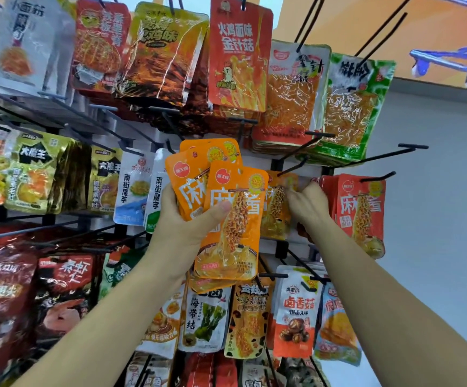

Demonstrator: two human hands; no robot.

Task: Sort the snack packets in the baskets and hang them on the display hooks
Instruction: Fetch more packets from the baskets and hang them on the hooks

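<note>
The stack (235, 241) of orange packets, several fanned together, sits in front of the middle row of the rack (254, 160), held by the left grip (187, 219), whose thumb presses across the front packet while the fingers curl behind. Just to its right one more orange packet (275, 213) hangs under a black hook (294, 166). The right grip (307, 202) has its fingers curled at that packet's top edge, seemingly pinching it, though blur hides whether the hole is already over the hook. Red packets (362, 213) of the same brand hang on the next hook to the right, and a bare hook (380, 157) juts out above them. The rows above, below and to the left are thick with other snacks (238, 65). No basket is in view, so what remains there cannot be told. My reading: this flavour is sorted, its hanging is under way, and the whole stack in hand is left to go on the hook one by one
</note>
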